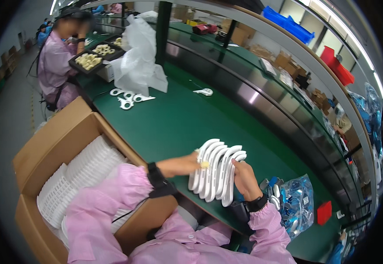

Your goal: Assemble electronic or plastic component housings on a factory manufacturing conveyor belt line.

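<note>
A row of several white curved plastic parts (215, 174), like handles, stands pressed together at the near edge of the green table (169, 119). My left hand (182, 165) closes on the row's left end, with a small pale yellow cover showing at a fingertip. At the other end my right hand (246, 179) grips the outermost part, its thumb raised against the side. Most fingers of both hands are hidden behind the parts. Left of my body an open cardboard box (53, 141) holds stacked white plastic pieces with slotted, grid-like surfaces (92, 160).
Loose white ring-handled parts (130, 99) and one single white part (204, 92) lie farther back. Beyond are crumpled white plastic sheeting (141, 57) and black trays (88, 61). A bag of blue-and-grey parts (297, 204) and a red block (324, 213) lie right. A co-worker (59, 61) sits far left.
</note>
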Demonstrator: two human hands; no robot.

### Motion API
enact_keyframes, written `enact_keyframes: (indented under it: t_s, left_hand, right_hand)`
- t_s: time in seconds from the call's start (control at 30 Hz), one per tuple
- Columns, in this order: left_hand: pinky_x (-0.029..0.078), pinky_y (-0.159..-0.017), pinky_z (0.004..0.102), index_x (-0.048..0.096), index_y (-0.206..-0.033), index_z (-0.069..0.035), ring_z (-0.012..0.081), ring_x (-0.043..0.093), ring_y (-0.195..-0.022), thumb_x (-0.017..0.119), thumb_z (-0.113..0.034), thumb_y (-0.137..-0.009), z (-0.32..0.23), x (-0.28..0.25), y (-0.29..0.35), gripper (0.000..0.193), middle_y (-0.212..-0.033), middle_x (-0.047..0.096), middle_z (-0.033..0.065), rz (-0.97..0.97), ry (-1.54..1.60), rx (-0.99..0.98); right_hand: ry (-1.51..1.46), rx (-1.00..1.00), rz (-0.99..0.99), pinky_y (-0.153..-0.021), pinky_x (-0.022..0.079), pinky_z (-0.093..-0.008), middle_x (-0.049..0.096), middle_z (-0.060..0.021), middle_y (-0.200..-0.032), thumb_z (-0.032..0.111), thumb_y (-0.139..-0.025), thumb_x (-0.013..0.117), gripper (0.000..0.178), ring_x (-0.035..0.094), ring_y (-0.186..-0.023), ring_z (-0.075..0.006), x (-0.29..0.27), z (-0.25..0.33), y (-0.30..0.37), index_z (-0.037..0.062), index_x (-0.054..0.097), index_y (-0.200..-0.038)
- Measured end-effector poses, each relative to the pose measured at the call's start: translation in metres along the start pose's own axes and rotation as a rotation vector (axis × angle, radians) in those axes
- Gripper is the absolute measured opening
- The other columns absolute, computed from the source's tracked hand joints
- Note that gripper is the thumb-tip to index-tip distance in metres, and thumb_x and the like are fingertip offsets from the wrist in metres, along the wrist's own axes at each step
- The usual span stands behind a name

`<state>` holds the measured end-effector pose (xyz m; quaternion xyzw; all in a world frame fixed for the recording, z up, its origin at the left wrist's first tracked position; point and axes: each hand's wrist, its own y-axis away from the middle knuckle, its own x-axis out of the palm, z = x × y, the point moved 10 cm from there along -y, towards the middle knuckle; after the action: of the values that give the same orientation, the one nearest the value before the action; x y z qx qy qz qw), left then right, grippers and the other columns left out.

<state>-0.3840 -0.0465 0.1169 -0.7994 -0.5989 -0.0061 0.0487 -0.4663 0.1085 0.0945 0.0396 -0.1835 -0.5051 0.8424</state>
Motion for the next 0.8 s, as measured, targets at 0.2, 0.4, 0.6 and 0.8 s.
enact_keyframes:
  t_s: [0.2,0.4,0.6,0.8]
  left_hand:
    - [0.030,-0.108,0.0341,0.012,-0.146,0.005,0.0245,0.035,-0.132,0.058,-0.033,-0.094,-0.017,-0.048,0.076,0.079,-0.146,0.028,0.0266,-0.460,-0.153,-0.203]
    - [0.043,-0.081,0.0234,0.042,-0.139,-0.009,0.0094,0.054,-0.107,0.049,-0.016,-0.093,-0.086,-0.106,0.353,0.047,-0.125,0.055,0.0020,-0.884,-0.216,-0.368]
    - [0.033,-0.106,0.0360,0.034,-0.133,0.013,0.0291,0.044,-0.124,0.062,-0.028,-0.088,0.008,-0.046,0.638,0.067,-0.134,0.045,0.0243,-1.656,-0.212,-0.721]
    - [0.042,-0.095,0.0315,0.042,-0.137,-0.001,0.0202,0.052,-0.115,0.065,-0.036,-0.086,0.120,0.018,0.716,0.066,-0.128,0.055,0.0133,-1.725,0.289,-1.025]
  right_hand:
    - [0.313,-0.351,-0.016,-0.094,0.036,-0.0288,0.053,-0.0061,-0.117,0.015,-0.089,0.060,0.037,0.049,-0.109,-0.0139,-0.004,0.032,-0.002,0.0003,0.049,-0.121]
    - [0.446,-0.404,0.299,-0.100,0.037,-0.0314,0.053,-0.0130,-0.128,0.008,-0.093,0.050,0.046,0.050,-0.117,-0.0212,0.175,0.085,0.066,-0.0009,0.041,-0.137]
    - [0.777,-0.162,1.210,-0.076,0.049,-0.0291,0.066,-0.0112,-0.088,0.031,-0.090,0.061,0.040,0.062,-0.085,-0.0180,0.392,-0.098,0.116,-0.0035,0.061,-0.111]
    - [1.254,0.237,1.739,-0.056,0.050,-0.0316,0.064,-0.0124,-0.087,0.056,-0.089,0.053,0.067,0.063,-0.077,-0.0189,0.478,-0.306,0.201,-0.0093,0.062,-0.098]
